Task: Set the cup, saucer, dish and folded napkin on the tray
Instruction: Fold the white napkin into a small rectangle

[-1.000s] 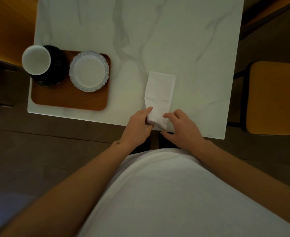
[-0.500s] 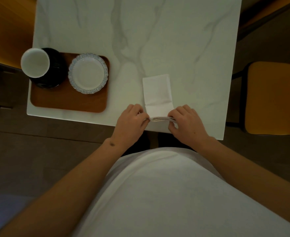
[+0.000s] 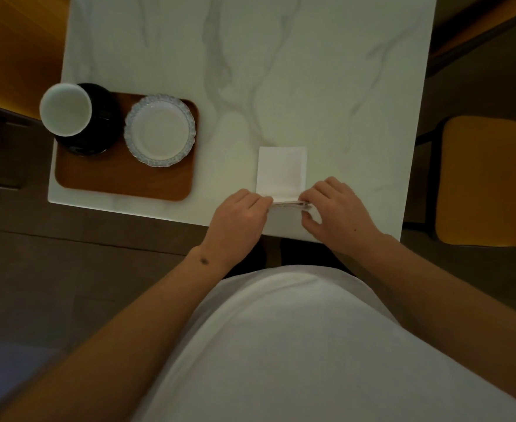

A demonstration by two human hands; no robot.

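Note:
A white napkin lies folded on the marble table near its front edge. My left hand pinches the napkin's near left corner, and my right hand pinches its near right corner along the fold. At the table's left front stands a brown wooden tray. On it a white cup sits on a black saucer, and beside them to the right is a white dish with a scalloped blue rim.
A yellow chair seat stands to the right of the table. A wooden bench or wall panel is at the left. The table's front edge runs just under my hands.
The napkin was folded over toward me into a shorter, squarer rectangle and straightened. Both hands moved to its near corners and now press the fold.

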